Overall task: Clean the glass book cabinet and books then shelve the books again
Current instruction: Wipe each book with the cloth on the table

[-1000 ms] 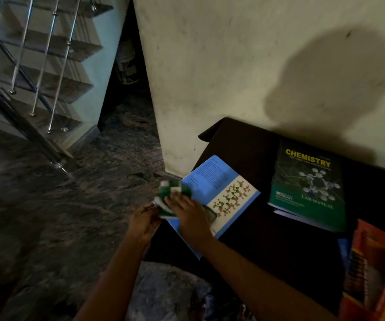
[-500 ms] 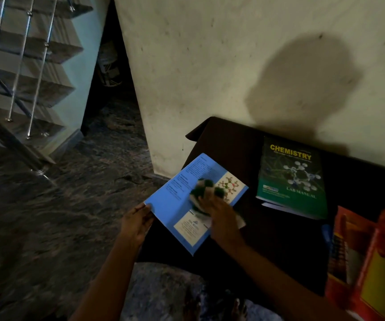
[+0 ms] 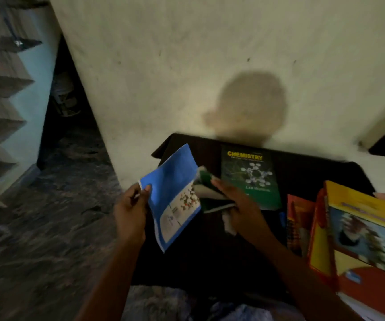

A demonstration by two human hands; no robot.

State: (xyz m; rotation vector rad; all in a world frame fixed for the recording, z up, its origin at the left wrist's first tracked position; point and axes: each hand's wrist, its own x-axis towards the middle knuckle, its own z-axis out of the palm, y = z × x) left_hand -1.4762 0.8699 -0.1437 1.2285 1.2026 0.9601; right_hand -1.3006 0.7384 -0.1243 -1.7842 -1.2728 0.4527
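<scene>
**A:** Head view: where's the thin blue paperback booklet [image 3: 175,181]?

**B:** Pinched at its edge in the fingers of your left hand [image 3: 130,212]. It's likely light and floppy, so support the spine. The fingers of your right hand [image 3: 242,205] clasp the green-and-white cloth [image 3: 206,181] just beside.

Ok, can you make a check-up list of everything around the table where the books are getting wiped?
Surface: dark table against the wall, with books on it.
Job's things: blue book tilted up in hand; green-and-white cloth at its right edge; green Chemistry lab manual lying flat; orange and yellow books piled at the right.
Clutter: nothing seen.
Grippers: left hand grips the blue book's edge; right hand holds the cloth.
Cables: nothing seen.
Surroundings: pale wall with a shadow on it; staircase on the left; dark stone floor.
</scene>
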